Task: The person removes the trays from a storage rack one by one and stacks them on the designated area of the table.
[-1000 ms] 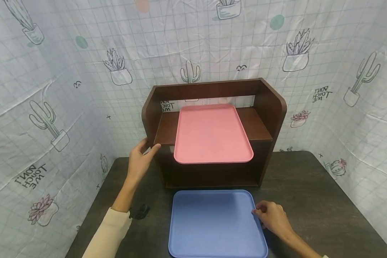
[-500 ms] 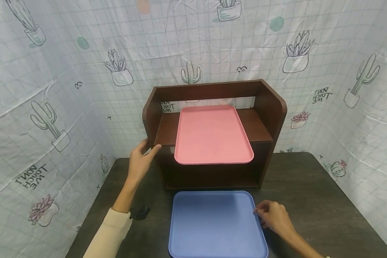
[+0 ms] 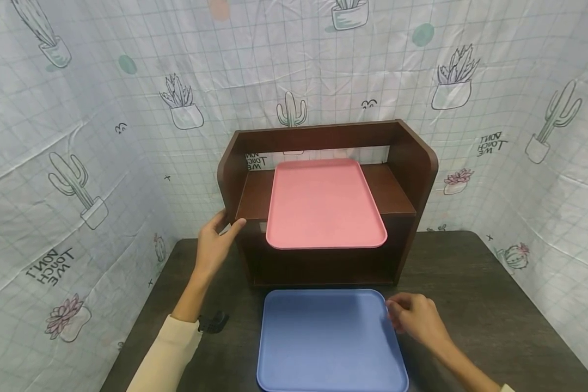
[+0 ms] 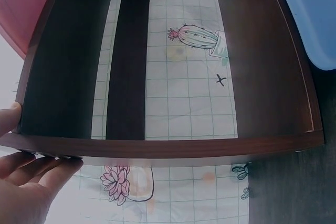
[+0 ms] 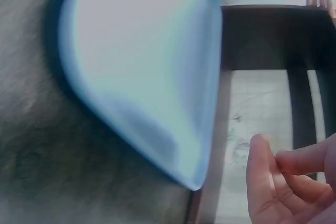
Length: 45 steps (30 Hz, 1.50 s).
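Note:
A dark brown wooden shelf (image 3: 415, 169) stands on the table. My left hand (image 3: 212, 247) grips its left side panel, thumb at the front edge and fingers (image 4: 58, 174) on the outer face. On the upper board lies a pink tray (image 3: 325, 207), its near end jutting out past the front. Before the shelf a blue tray (image 3: 330, 340) lies flat on the table. My right hand (image 3: 418, 318) is beside that tray's far right corner, fingers loosely bent. In the right wrist view, the right hand's fingers (image 5: 258, 174) hold nothing and are apart from the blue tray.
A dark table (image 3: 470, 294) extends to both sides of the shelf. White cloth (image 3: 323, 65) printed with cacti surrounds it at the back and sides. A small black object (image 3: 214, 322) shows beside my left wrist. The shelf's lower compartment (image 3: 318, 267) is behind and below the pink tray.
My right hand has let go of the blue tray's right rim and moved slightly forward, toward the shelf. My left hand and both trays keep their places.

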Motion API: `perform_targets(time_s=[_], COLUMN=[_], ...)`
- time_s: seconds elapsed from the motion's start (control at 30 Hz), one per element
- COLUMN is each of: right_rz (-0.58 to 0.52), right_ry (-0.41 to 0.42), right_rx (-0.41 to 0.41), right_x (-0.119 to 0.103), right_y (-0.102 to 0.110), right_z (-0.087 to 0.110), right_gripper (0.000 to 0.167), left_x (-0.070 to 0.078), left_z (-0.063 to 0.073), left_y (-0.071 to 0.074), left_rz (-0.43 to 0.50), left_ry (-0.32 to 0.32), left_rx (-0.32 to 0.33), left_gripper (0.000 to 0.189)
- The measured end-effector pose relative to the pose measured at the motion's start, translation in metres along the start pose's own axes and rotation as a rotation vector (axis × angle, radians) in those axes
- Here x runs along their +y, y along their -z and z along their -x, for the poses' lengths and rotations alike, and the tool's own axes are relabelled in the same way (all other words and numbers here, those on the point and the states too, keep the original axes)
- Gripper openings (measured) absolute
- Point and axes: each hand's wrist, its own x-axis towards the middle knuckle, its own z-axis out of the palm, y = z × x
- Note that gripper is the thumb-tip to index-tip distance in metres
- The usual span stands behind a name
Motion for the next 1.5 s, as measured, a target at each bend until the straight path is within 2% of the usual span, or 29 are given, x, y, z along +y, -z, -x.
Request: perform_targets(time_s=[0.43,0.67,0.8,1.07,1.3,1.5], right_rz=[-0.135,-0.238,-0.312,-0.472,-0.618,-0.743], right_ry=[0.112,0.201,0.222,0.192,0.094,0.074], right_rx=[-0.083,-0.144,-0.167,-0.22,-0.312,-0.372], right_x=[-0.047,-0.076,-0.091,-0.118,-0.141,-0.154], right_y=[0.005,0.01,0.012,0.013,0.009,0.001], right_z=[0.002,0.004,0.004,0.005,0.01,0.011], right_gripper=[0.015,0.023,0.028,0.04,0.053,0.048], left_x=[-0.002,0.0,0.002,0.003,0.003,0.002], left_z=[0.0,-0.001,-0.001,-0.002,-0.001,0.0], left_y=[-0.001,-0.004,-0.005,-0.005,-0.004,-0.003], left_rz=[-0.01,0.054,0.05,0.008,0.002,0.011], left_ry=[-0.015,-0.013,-0.001,0.012,0.018,0.01], left_rx=[-0.008,-0.022,-0.023,-0.016,-0.009,-0.009], left_gripper=[0.059,0.063,0.064,0.064,0.063,0.062])
